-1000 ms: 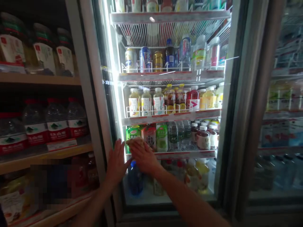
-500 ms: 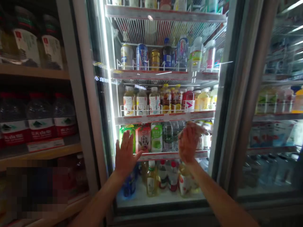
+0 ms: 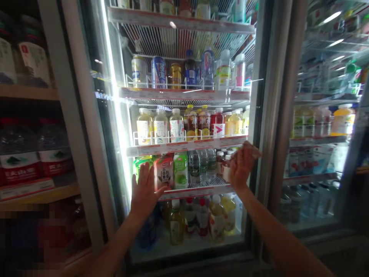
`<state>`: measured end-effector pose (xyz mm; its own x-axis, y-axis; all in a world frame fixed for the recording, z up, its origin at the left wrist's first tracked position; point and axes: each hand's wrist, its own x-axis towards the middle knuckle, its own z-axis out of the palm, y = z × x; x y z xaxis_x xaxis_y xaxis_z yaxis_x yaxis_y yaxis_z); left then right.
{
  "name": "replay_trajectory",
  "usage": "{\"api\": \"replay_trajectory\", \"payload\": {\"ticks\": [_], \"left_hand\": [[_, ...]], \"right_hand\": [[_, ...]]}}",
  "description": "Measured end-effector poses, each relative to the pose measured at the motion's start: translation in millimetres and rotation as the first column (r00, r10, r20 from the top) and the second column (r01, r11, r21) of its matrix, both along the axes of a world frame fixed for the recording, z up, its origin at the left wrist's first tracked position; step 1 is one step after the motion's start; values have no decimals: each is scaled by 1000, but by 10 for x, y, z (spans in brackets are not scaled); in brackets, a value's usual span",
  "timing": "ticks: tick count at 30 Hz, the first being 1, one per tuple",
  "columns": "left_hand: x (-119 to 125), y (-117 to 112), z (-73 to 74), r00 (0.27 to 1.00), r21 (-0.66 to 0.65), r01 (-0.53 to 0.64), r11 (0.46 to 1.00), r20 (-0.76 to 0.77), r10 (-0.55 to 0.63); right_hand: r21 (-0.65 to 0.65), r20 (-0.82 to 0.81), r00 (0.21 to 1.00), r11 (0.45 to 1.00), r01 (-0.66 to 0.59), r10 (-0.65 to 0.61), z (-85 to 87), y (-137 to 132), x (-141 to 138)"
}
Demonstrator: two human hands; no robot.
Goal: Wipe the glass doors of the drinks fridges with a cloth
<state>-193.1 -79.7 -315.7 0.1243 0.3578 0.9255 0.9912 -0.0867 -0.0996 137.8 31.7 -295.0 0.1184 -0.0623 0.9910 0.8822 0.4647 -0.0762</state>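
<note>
The right hand (image 3: pixel 241 171) has its fingers laid over what looks like a pale, crumpled cloth (image 3: pixel 254 151), grasping it against or just in front of the glass door (image 3: pixel 261 96) of a lit drinks cooler. The cloth lies up and to the right of that palm, sticking out past the fingertips near the door's right edge, its longer side sloping down to the right as far as the blur shows. Small white-capped bottles (image 3: pixel 225 173) stand behind the glass beside this hand. The left hand (image 3: pixel 143 194) is well apart, near the door's left edge, fingers spread, grasping nothing, palm toward the glass in front of a red-labelled drink (image 3: pixel 164 173); the right is plainly the nearer hand to the cloth, and whether the left palm touches the pane I cannot tell
</note>
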Motion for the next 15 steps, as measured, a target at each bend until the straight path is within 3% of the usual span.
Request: {"api": "replay_trajectory", "payload": {"ticks": [2, 4, 7, 9, 12, 15], "left_hand": [[6, 0, 2, 1000, 0, 15, 1000, 9, -15], [10, -15, 12, 1000, 12, 16, 1000, 8, -16], [-14, -49, 54, 1000, 26, -23, 999, -20, 23], [-59, -64, 101, 998, 31, -57, 998, -29, 58], [-148, -59, 186, 995, 34, -102, 994, 11, 102], [-208, -32, 242, 994, 7, -107, 994, 37, 106]], "right_hand": [[-42, 208, 975, 996, -74, 81, 43, -155, -427], [-100, 437, 887, 988, -120, 152, 53, -318, -862], [-92, 600, 782, 986, -140, 167, 51, -418, -1077], [-62, 514, 850, 994, -93, 112, 80, -338, -830], [-73, 99, 995, 997, 26, -19, 210, -81, -200], [-53, -158, 987, 998, 33, -41, 371, 82, 100]]}}
